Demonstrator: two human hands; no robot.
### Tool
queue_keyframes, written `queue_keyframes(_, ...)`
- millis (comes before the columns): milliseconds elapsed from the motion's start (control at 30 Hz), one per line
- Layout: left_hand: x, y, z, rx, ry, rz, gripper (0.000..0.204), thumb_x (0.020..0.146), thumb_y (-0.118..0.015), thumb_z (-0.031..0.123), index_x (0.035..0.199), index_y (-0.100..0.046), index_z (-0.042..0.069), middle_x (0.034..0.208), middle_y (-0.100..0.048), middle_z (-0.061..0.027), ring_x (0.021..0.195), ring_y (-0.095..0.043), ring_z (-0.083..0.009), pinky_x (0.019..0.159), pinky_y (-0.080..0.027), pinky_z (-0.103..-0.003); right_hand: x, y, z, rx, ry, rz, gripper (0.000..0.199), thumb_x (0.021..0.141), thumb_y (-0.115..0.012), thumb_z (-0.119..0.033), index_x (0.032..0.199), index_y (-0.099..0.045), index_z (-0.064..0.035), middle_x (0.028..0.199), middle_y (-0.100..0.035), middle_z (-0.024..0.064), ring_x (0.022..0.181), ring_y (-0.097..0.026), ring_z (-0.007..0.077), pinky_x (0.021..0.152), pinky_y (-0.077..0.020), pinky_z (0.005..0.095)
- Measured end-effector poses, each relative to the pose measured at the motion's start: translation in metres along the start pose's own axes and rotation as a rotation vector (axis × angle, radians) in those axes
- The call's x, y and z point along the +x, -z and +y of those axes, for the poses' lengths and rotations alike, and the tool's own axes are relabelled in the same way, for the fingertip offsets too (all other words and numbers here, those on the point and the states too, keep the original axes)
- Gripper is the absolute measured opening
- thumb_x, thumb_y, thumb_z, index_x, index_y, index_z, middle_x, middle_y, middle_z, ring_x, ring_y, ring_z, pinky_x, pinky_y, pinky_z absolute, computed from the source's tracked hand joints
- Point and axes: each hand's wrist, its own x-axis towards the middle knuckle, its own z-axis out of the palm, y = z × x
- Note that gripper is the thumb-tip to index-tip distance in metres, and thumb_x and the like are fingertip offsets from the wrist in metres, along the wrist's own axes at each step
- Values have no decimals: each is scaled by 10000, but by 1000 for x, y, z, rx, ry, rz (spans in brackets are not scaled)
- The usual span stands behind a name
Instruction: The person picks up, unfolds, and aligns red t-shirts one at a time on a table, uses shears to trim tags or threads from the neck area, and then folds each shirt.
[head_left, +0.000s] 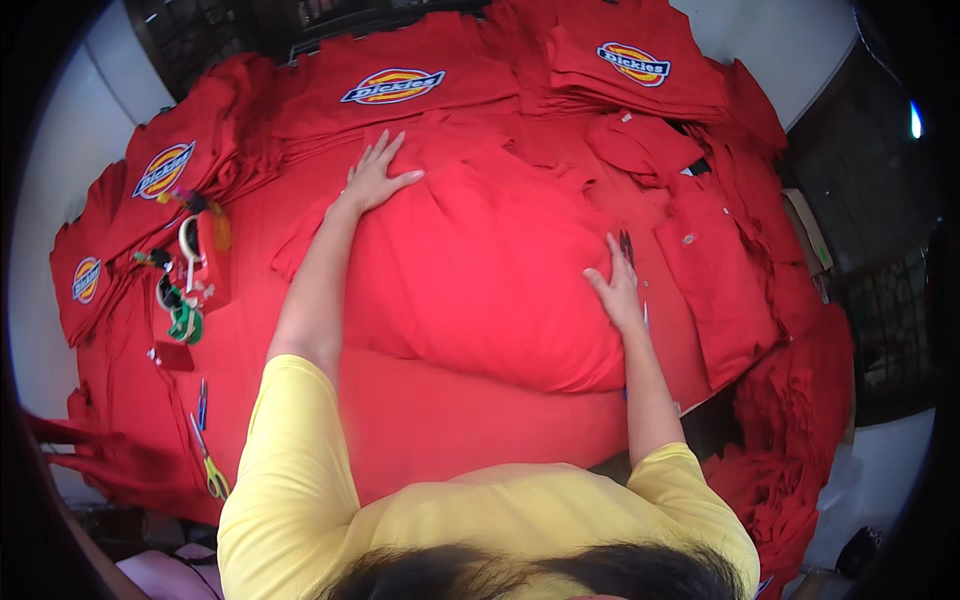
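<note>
A large, loosely bunched red garment (480, 290) lies in front of me on the red-covered table (470, 430), rounded and puffed up in the middle. My left hand (375, 182) rests on its far left part, fingers stretched and spread apart. On the opposite side, my right hand (615, 288) is spread against its right edge, thumb apart from the fingers. Neither hand grips the cloth. Just beyond the right fingertips lies a small dark-handled tool (627, 246), partly hidden.
Stacked red shirts (400, 110) with oval logos line the far and left edges. At left stand a red tape dispenser (213, 255) and a green one (183, 318), with yellow-handled scissors (214, 478) and a blue-handled tool (203, 405) nearer. Folded red garments (715, 290) lie right.
</note>
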Motion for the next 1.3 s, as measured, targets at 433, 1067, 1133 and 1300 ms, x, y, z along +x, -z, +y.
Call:
queue_keyframes(433, 0, -17, -4, 109, -201, 485, 669, 768, -696, 355, 1354, -434, 167, 1322, -462, -91, 1188, -441, -309, 1013, -321, -485, -24, 47, -145, -118, 756, -263, 317, 645, -634, -46, 957, -605, -91, 863, -522, 113, 866, -555, 301, 748, -474, 404)
queue_keyframes(1067, -31, 36, 38, 324, -466, -122, 815, 673, -691, 75, 1401, -338, 178, 1382, -425, -89, 1288, -386, -296, 1096, -214, -528, -51, 47, -161, -149, 421, -544, 361, 736, -664, -183, 1032, -530, -25, 1073, -534, 201, 966, -521, 358, 834, -435, 427)
queue_keyframes(1133, -40, 55, 62, 259, -382, -290, 863, 701, -686, 145, 1444, -259, 244, 1392, -415, -101, 1276, -405, -301, 1103, -176, -573, -69, 50, -197, -127, 656, -614, 302, 695, -622, -107, 980, -541, -48, 1078, -557, 169, 926, -522, 317, 818, -428, 410)
queue_keyframes(1300, -89, 75, 77, 669, -497, -561, 669, 746, -635, 332, 1367, -422, 204, 1234, -564, -113, 1164, -509, -304, 1091, -197, -578, -125, 37, -210, 157, 771, -843, 271, 682, -564, 17, 945, -561, -49, 1108, -577, 111, 1076, -464, 282, 880, -341, 440)
